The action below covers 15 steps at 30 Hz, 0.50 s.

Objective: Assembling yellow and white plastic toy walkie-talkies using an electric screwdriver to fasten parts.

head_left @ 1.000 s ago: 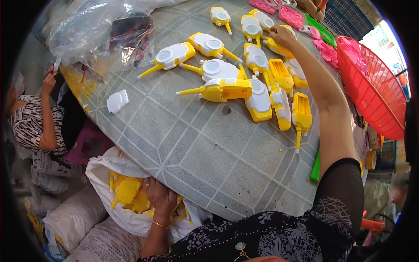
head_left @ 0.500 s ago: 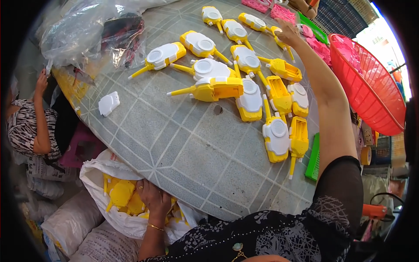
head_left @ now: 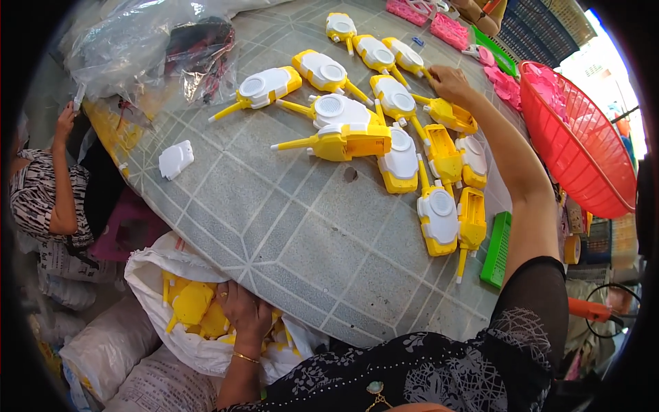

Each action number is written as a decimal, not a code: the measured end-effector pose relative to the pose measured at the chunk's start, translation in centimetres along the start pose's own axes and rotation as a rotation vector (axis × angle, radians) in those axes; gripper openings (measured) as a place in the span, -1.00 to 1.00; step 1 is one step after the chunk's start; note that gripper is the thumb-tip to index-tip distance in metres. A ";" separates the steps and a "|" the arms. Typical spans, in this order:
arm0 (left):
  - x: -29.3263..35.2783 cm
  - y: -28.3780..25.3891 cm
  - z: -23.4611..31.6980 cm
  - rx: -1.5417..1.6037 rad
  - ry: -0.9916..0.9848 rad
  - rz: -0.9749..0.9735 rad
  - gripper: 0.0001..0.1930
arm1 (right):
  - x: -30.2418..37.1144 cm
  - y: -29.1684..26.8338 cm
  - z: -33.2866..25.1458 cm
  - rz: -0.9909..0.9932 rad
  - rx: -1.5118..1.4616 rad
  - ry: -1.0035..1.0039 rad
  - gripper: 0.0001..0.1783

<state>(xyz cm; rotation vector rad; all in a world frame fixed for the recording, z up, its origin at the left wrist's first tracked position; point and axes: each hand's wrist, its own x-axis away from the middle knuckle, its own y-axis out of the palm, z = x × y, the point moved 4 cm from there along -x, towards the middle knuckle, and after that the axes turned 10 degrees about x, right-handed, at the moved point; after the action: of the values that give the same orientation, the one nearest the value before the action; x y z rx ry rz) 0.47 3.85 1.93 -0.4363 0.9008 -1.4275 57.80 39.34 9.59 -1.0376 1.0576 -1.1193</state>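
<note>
While the left hand (head_left: pixel 245 317) is sunk, fingers curled, among yellow shells (head_left: pixel 192 302) in the white sack (head_left: pixel 147 275), the right hand (head_left: pixel 449 82) is closed on a yellow toy (head_left: pixel 449 113) on the table (head_left: pixel 288 226).

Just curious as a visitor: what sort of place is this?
Probably a small toy-assembly workshop: many identical yellow toy walkie-talkies lie on the round table, a white sack holds more yellow shells, and a red basket holds pink parts.
</note>
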 end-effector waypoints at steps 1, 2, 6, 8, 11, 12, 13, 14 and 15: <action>0.0 -0.1 0.0 -0.012 0.019 0.016 -0.59 | 1.2 -0.8 -0.4 -0.010 0.052 -0.073 -0.69; 0.1 -0.2 -0.1 -0.026 0.036 0.031 -0.59 | 2.3 -1.7 -1.0 0.030 0.004 -0.123 -0.70; 0.0 -0.2 0.0 -0.026 0.045 0.035 -0.60 | 4.8 -5.8 0.2 0.067 -0.141 0.063 -0.67; -0.2 0.1 0.1 -0.025 0.063 0.031 -0.60 | 3.4 -6.2 2.4 0.332 -0.098 0.089 -0.66; 0.2 -0.4 0.0 -0.031 0.028 0.033 -0.60 | -3.8 -7.9 -2.3 0.478 -0.041 0.020 -0.73; 0.2 -0.3 -0.1 -0.041 0.028 0.033 -0.60 | -6.9 -8.0 -3.5 0.434 -0.020 0.066 -0.75; 0.2 0.0 -0.2 -0.029 0.029 0.021 -0.57 | -9.6 -7.9 -4.6 0.388 0.002 0.113 -0.77; 0.1 0.3 -0.2 -0.017 0.031 0.009 -0.54 | -11.6 -8.0 -6.1 0.370 0.076 0.078 -0.73; 0.0 0.4 -0.1 -0.015 0.046 0.015 -0.54 | -13.1 -8.0 -7.7 0.352 0.148 0.041 -0.69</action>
<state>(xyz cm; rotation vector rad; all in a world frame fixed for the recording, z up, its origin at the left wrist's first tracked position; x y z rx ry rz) 0.65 3.93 1.53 -0.4084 0.9512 -1.4223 47.41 50.50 17.45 -0.6820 1.1212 -0.9187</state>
